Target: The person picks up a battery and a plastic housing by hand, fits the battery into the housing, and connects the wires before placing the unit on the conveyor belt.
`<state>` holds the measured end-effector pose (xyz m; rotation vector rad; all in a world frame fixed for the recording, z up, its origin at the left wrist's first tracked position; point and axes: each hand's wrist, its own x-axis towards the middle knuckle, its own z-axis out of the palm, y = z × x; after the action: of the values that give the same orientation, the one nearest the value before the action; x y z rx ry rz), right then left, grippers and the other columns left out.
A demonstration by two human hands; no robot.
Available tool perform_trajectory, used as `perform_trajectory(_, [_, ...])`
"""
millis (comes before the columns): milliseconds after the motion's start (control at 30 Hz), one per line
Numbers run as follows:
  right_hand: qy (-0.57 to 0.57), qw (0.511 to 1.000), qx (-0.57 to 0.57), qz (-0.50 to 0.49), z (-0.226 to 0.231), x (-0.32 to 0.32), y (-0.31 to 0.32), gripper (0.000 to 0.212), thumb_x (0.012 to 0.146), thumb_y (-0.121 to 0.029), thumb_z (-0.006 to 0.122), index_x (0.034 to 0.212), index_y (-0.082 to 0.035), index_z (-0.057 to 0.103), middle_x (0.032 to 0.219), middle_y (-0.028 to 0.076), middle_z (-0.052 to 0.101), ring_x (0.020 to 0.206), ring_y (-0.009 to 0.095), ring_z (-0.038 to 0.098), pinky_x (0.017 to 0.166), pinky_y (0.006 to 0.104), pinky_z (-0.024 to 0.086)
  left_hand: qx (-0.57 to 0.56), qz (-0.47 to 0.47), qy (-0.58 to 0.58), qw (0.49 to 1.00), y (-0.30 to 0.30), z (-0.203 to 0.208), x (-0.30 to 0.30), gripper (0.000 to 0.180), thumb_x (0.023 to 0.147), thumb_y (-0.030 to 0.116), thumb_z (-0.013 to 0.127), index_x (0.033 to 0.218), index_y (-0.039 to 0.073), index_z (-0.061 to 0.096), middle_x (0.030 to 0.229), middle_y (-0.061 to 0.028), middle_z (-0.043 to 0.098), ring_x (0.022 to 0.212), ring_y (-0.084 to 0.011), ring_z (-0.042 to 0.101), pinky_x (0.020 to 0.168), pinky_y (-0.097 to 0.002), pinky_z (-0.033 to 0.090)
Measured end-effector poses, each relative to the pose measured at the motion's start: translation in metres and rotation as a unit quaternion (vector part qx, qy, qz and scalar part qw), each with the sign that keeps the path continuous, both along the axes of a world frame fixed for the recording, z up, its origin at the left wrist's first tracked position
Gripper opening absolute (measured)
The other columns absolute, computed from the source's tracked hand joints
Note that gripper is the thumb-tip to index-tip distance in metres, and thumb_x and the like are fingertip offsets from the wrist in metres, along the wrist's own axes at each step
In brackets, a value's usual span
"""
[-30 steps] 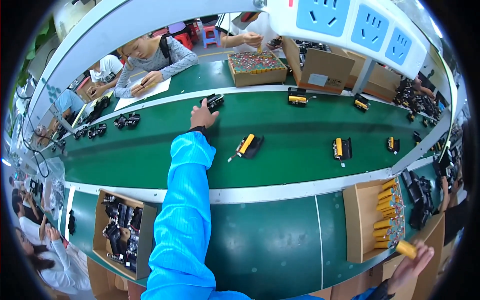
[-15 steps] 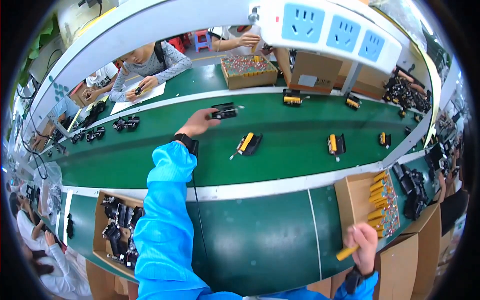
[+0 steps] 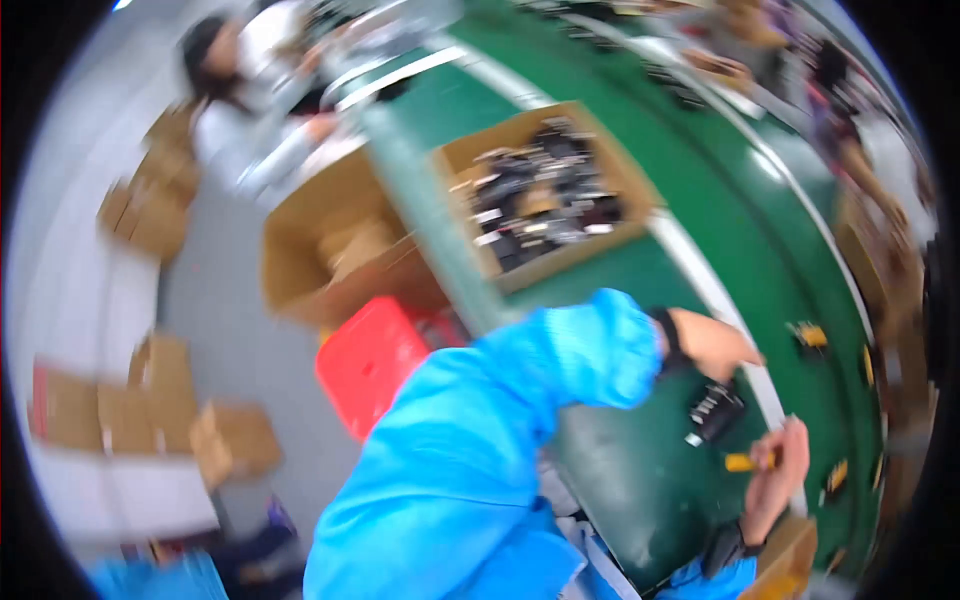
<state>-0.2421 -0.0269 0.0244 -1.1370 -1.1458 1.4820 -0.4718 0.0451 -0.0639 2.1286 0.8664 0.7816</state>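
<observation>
My left hand [image 3: 714, 346] is closed at the upper end of a small black plastic housing [image 3: 716, 410], over the dark green bench [image 3: 635, 490]. Light-coloured bits show along the housing; blur hides finer detail. Just to the right and nearer, my right hand [image 3: 782, 462] pinches a short yellow cylinder [image 3: 740, 462] that looks like a battery cell. The cylinder points toward the housing, with a gap between them.
A cardboard box [image 3: 470, 165] of black parts stands on the bench. Beside the bench are a larger open carton [image 3: 290, 250] and a red stool [image 3: 370, 365]. Housings with yellow cylinders [image 3: 811, 336] lie on the green belt [image 3: 745, 240]. Another person [image 3: 240, 130] sits at far left.
The view has swung strongly left. My left hand has brought the black housing from over the belt back to the bench. My right hand, still holding the yellow cylinder, is now close to it.
</observation>
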Motion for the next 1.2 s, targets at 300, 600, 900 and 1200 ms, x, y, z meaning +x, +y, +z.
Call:
perform_trajectory(300, [0.125,0.989,-0.056,0.056,-0.123,0.114,0.091,0.019,0.099,-0.015,0.049,0.104,-0.003,0.062,0.070,-0.004,0.043,0.055,0.008,0.036,0.057,0.0236,0.033,-0.185,0.481,0.215,0.830,-0.034,-0.013,0.114,0.022,0.076,0.017,0.060,0.092,0.003,0.066,0.088,-0.0121,0.059,0.081,-0.0255,0.055,0.064,-0.0400,0.041])
perform_trajectory(600, [0.289,0.880,-0.307,0.217,-0.140,0.202,0.137,0.045,0.100,-0.040,0.044,0.064,-0.018,0.030,0.063,-0.002,0.022,0.052,0.014,0.020,0.051,0.0304,0.028,-0.027,0.348,0.229,0.909,0.009,-0.044,0.148,0.027,0.074,0.022,0.061,0.091,0.004,0.069,0.094,-0.0175,0.062,0.087,-0.0290,0.058,0.072,-0.0415,0.042])
perform_trajectory(900, [-0.172,0.965,0.128,-0.151,-0.129,0.151,0.113,0.028,0.089,-0.020,0.060,0.116,-0.013,0.066,0.083,0.010,0.061,0.065,0.024,0.052,0.057,0.0390,0.044,0.054,0.365,0.113,0.922,0.044,-0.056,0.165,0.029,0.073,0.026,0.060,0.090,0.005,0.071,0.096,-0.0175,0.063,0.090,-0.0304,0.059,0.073,-0.0423,0.042])
perform_trajectory(1200, [-0.172,0.954,0.142,-0.200,-0.109,0.137,0.059,0.026,0.095,-0.019,0.053,0.115,-0.005,0.062,0.078,0.004,0.052,0.061,0.016,0.046,0.056,0.0294,0.038,0.026,0.461,0.118,0.879,0.012,-0.032,0.163,0.026,0.076,0.026,0.059,0.088,0.007,0.073,0.098,-0.0151,0.064,0.095,-0.0287,0.057,0.076,-0.0415,0.040])
